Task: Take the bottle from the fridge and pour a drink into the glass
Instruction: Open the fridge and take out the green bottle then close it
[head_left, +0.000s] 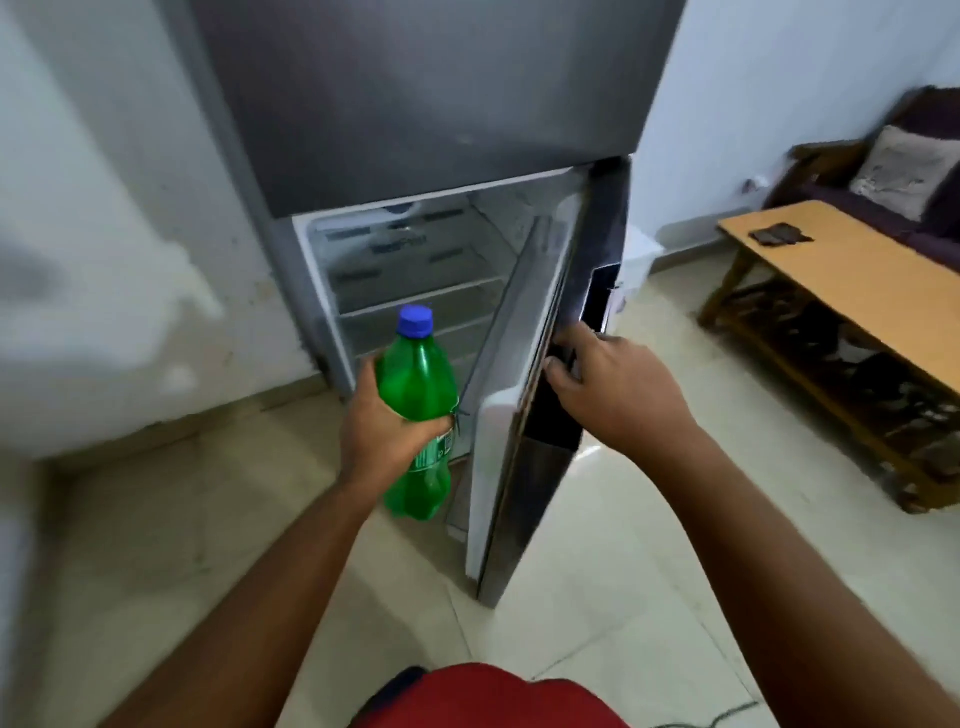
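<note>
A green plastic bottle (418, 384) with a blue cap is upright in my left hand (382, 426), which grips it around the middle, outside the fridge in front of its open lower compartment. The grey fridge (441, 104) stands against the wall. Its lower door (524, 395) is swung partly open toward me. My right hand (618, 389) holds the door's dark outer edge at the handle recess. Several bare shelves show inside the fridge. No glass is in view.
A low wooden table (852, 275) with a lower shelf stands at the right, small dark items on top. Behind it is a dark sofa with a pale cushion (906, 171). The floor is pale tile. A white wall is at the left.
</note>
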